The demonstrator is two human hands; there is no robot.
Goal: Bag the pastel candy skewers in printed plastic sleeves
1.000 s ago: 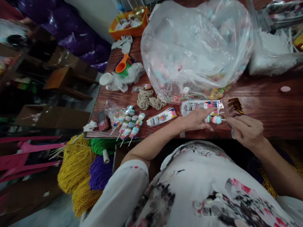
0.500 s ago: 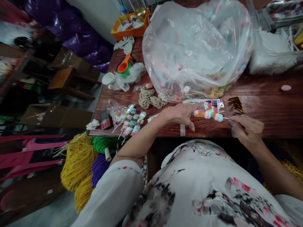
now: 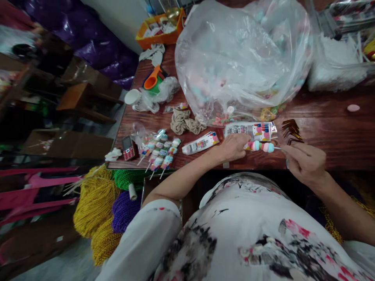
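Observation:
A marshmallow skewer (image 3: pixel 265 146) with pastel pink, blue and white pieces lies level between my hands, its left end in a printed clear wrapper. My right hand (image 3: pixel 307 160) is closed on its white stick. At the other end, my left hand (image 3: pixel 236 147) has its fingers closed on the wrapper's edge. Just beyond the skewer lies a stack of printed wrappers (image 3: pixel 246 129). Another pile of wrappers (image 3: pixel 200 143) rests left of my left hand. Brown-gold twist ties (image 3: pixel 292 130) sit beyond my right hand.
A big clear bag of marshmallows (image 3: pixel 243 62) fills the table's back. Several wrapped skewers (image 3: pixel 164 150), a mobile phone (image 3: pixel 129 148) and a beige cloth (image 3: pixel 186 121) lie to the left. A clear tub of white sticks (image 3: pixel 336 58) stands back right. Yellow cord bundles (image 3: pixel 95 199) are below the table's left edge.
My left hand has closed from a spread pose and drawn nearer to me, onto the wrapper's left end. The wrapper piles show more fully. My right hand keeps hold of the stick.

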